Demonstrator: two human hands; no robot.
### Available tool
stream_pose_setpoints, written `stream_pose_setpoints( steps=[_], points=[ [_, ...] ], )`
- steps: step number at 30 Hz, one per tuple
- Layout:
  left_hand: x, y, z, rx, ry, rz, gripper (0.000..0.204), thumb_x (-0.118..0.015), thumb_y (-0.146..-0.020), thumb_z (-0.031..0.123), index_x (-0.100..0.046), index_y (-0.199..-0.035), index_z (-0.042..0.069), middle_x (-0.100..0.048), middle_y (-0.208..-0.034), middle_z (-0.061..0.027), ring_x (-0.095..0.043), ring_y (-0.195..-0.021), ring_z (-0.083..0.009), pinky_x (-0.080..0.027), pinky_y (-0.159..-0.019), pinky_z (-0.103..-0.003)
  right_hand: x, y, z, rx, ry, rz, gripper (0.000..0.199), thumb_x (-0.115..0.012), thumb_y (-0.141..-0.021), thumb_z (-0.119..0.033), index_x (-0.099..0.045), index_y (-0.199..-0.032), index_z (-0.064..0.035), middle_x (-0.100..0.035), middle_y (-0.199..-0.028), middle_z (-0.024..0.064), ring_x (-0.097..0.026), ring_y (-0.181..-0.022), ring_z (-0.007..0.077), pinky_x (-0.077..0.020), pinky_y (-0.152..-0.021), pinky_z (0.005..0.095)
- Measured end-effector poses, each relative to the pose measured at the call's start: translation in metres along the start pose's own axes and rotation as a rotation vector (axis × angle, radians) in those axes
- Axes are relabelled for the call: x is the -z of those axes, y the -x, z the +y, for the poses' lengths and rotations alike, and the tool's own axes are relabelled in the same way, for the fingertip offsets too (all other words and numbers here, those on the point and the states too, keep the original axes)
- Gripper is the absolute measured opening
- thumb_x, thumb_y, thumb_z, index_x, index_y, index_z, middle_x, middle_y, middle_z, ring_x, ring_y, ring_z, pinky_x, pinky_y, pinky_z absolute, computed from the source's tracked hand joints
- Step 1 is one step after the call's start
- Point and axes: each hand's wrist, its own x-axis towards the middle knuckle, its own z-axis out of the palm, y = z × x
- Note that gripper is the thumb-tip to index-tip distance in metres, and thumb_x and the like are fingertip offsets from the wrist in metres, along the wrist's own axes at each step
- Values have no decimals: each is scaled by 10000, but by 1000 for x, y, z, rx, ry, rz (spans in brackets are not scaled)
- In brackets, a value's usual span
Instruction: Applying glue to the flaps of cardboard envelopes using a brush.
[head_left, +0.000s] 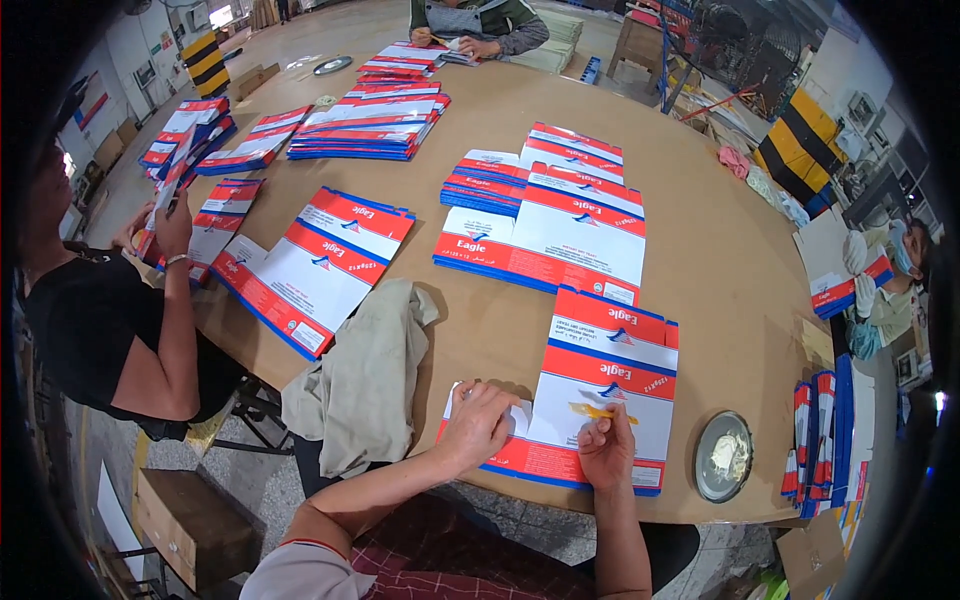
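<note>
"Holding what, the right hand [607, 450]?"

"A slim yellow tool [592, 411], pinched between thumb and fingers, its far end toward nine o'clock. It is over the white panel [558, 400] of the carton sheet [605, 345]; whether it touches, I cannot tell."

"And the left hand [475, 427]?"

"Roughly ten o'clock from the right one, fingers bent, resting on the narrow side flap [519, 417]. Pinching it or just pressing? I cannot tell."

"How does the sheet lie?"

"Flat beneath both hands, its long axis running six to twelve o'clock, most of it at twelve from the right hand. That hand is nearer the main panel; the left is nearer the flap, which sticks out toward nine."

"Any containers?"

"One shallow round dish [705, 468] at three o'clock from the right hand, near the sheet but apart from it, with pale paste [734, 456] inside. The right hand is clearly nearer. Another round dish [333, 65] is far off toward eleven; its contents are too small to tell."

"Beyond the sheet?"

"Similar printed sheets [585, 235], piled at twelve o'clock, and a grey-green cloth [365, 375] at ten from the left hand."
</note>
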Motion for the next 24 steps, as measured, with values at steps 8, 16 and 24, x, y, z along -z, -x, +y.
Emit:
stream_pose_setpoints(
  steps=[8,16,24],
  points=[
    [0,0,-1,3,-9,-3,255,-535,-689,-21,-543,-929,66,-517,-838,-87,-485,-874,-257,-292,-879,-400,-5,-1,0,-5,19,34,189,-487,-934,-281,-571,-906,-114,-564,-655,-1,-495,-559,75,-420,-572,258],
    [0,2,-1,6,-3,-1,261,-535,-690,-18,-546,-936,67,-518,-837,-85,-493,-881,-253,-292,-895,-408,-2,0,1,-25,32,14,209,-474,-937,-311,-558,-910,-122,-536,-671,-4,-493,-577,77,-414,-579,260],
    [2,0,0,28,-3,-60,246,-534,-726,0,-537,-961,71,-523,-887,-80,-498,-949,-245,-276,-918,-440,0,-1,-1,-35,16,-30,205,-470,-938,-309,-547,-924,-120,-535,-676,-9,-490,-574,76,-414,-586,256]
  ],
)
